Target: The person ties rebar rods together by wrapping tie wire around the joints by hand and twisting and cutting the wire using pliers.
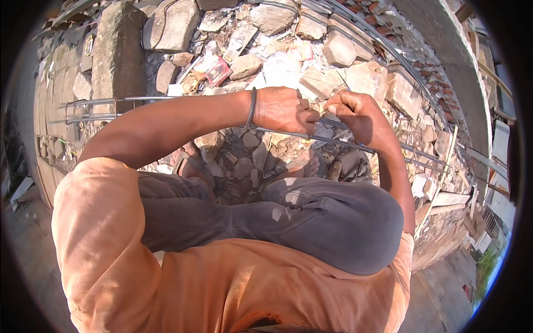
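Long thin steel rods (341, 139) run across the view in front of my knees, joined by small bent ties near the left end. My left hand (283, 111), with a dark band at its wrist, is closed over the rods, knuckles up. Just right of it, my right hand (361, 114) is above the rods with thumb and fingers pinched together; what lies between them is too small to make out. The two hands are close but apart. Fingers and forearms hide parts of the rods.
Broken concrete and stones (272, 16) lie ahead, with a red wrapper (218, 72) among them. A concrete block (117, 50) stands at left. Curved bars (383, 41) and a wall (463, 72) are at right. My feet (304, 162) rest in rubble beneath the rods.
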A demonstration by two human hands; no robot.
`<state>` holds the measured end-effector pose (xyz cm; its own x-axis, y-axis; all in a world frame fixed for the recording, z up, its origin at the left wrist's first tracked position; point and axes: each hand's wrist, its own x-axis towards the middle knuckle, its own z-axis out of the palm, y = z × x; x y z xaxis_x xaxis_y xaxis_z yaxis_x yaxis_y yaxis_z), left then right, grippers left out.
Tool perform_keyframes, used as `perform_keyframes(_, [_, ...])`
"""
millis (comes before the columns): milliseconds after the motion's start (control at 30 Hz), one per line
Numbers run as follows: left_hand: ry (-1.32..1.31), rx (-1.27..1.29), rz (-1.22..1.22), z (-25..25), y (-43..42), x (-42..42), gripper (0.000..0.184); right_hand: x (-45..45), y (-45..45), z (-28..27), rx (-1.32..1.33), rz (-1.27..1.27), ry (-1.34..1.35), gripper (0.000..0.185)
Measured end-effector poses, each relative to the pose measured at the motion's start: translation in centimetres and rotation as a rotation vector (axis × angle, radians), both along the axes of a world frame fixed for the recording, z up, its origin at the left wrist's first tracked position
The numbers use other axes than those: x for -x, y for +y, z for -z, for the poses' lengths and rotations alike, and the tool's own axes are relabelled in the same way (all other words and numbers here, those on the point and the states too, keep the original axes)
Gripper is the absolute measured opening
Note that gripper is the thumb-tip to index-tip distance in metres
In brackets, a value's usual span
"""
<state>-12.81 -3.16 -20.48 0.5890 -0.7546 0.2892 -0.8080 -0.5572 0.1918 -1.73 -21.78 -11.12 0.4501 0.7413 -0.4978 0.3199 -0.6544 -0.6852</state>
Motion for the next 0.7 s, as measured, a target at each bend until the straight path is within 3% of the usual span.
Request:
perform_keyframes(67, [0.066,0.038,0.002,-0.3,0.3,0.0,0.027,-0.1,-0.2,0.1,0.005,0.013,0.017,0.021])
perform_keyframes(167, [0.478,0.447,-0.136,-0.2,0.4,-0.6,0.019,-0.1,-0.5,0.2,0.027,0.028,0.047,0.021])
perform_keyframes(200, [0.644,0.534,-0.208,-0.1,0.3,-1.1,0.010,0.1,-0.6,0.3,0.041,0.026,0.042,0.020])
perform_keyframes(300, [1.471,0.906,-0.344,-0.2,0.9,-1.6,0.004,0.6,-0.5,0.5,0.035,0.041,-0.004,0.018])
perform_keyframes(433, [1.602,0.909,-0.668,-0.9,-0.2,-2.1,0.009,1.7,-0.3,-0.3,0.043,0.006,-0.093,0.015])
perform_keyframes(467, [1.602,0.902,-0.714,-1.1,-0.6,-2.2,0.016,2.2,0.2,-1.1,0.108,-0.002,-0.105,0.014])
perform_keyframes(567, [1.171,0.668,-0.827,-2.0,-1.9,-0.5,0.020,1.9,0.7,-1.8,0.142,-0.028,-0.113,0.018])
perform_keyframes(633, [0.627,0.602,-0.766,-1.4,-3.3,1.6,0.012,1.6,0.7,-2.1,0.105,-0.129,-0.218,0.015])
perform_keyframes(700, [0.503,0.598,-0.744,-0.4,-3.6,2.8,0.012,2.0,0.3,-2.3,0.062,-0.283,-0.368,0.014])
